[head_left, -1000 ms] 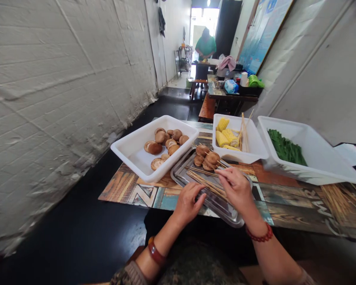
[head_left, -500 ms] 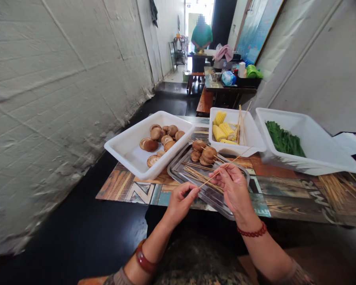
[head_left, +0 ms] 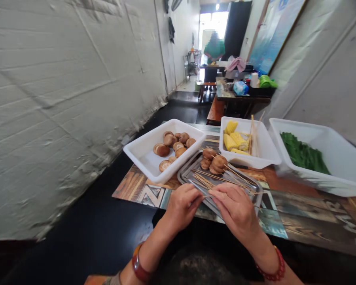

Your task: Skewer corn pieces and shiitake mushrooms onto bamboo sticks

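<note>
A thin wooden skewer (head_left: 207, 196) spans the small gap between my two hands. My left hand (head_left: 181, 206) pinches it from one side, thumb and fingers closed. From the other side my right hand (head_left: 236, 208) is also closed on it, and most of its length is hidden. Just beyond the hands, a clear tray (head_left: 182, 171) holds loose skewers (head_left: 202, 180) and brown mushrooms (head_left: 218, 162) threaded on sticks. Past the tray on the left, a white bin (head_left: 139, 156) contains more loose mushrooms (head_left: 178, 142).
Behind the tray stands a white bin (head_left: 265, 160) with corn pieces (head_left: 237, 138) and upright sticks. Another white bin (head_left: 341, 182) at right holds green leaves (head_left: 302, 152). A person (head_left: 214, 47) stands far back, beyond a cluttered table (head_left: 225, 93).
My hands have come closer together on the skewer, and much less of it shows. The whole view has shifted, so the table sits lower and further right.
</note>
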The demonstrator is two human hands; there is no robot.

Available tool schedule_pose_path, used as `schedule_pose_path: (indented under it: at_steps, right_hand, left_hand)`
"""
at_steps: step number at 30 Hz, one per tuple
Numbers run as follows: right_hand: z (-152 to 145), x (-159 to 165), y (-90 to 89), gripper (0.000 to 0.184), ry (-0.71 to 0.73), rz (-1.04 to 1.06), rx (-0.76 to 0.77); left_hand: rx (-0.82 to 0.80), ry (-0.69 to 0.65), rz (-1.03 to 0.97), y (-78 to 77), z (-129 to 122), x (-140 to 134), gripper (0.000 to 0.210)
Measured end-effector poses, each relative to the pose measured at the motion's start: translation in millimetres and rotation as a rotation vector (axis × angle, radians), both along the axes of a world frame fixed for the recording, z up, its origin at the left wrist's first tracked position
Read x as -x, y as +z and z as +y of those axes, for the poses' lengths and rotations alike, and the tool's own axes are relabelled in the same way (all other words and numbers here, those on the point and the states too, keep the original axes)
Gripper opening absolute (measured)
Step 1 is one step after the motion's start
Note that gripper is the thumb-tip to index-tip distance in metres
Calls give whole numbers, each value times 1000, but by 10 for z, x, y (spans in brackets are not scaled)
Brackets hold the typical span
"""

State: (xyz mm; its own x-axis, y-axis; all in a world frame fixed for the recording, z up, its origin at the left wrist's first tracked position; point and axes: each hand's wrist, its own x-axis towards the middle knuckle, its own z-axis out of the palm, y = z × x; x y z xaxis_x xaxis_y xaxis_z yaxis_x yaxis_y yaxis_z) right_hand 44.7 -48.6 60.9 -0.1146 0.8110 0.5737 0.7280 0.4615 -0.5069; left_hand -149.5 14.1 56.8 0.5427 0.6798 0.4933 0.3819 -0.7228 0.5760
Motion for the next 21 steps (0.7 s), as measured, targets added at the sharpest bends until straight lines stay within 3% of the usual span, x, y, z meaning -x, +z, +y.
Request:
schedule_pose_path:
  at_steps: [2, 5, 8, 11, 16, 21]
  right_hand:
    - [11, 37, -19, 29, 81, -67, 51]
    - [19, 89, -126, 32, 174, -10, 143]
    - [31, 120, -253, 29, 107, 181, 232]
    - [79, 160, -354, 32, 57, 493, 432]
    - [196, 302, -489, 46, 51, 1000, 697]
    - [235, 360, -598, 47, 49, 1114, 735]
  left_hand:
    - [1, -10, 16, 54, -14, 27, 20]
    - [72, -10, 7, 96, 35, 119, 18]
    - [104, 131, -87, 143, 217, 270, 11]
    - [32, 298, -116, 259, 514, 437, 16]
    - [-19, 302, 334, 505, 1017, 584, 26]
    - [134, 261, 719, 473, 1415, 548, 25]
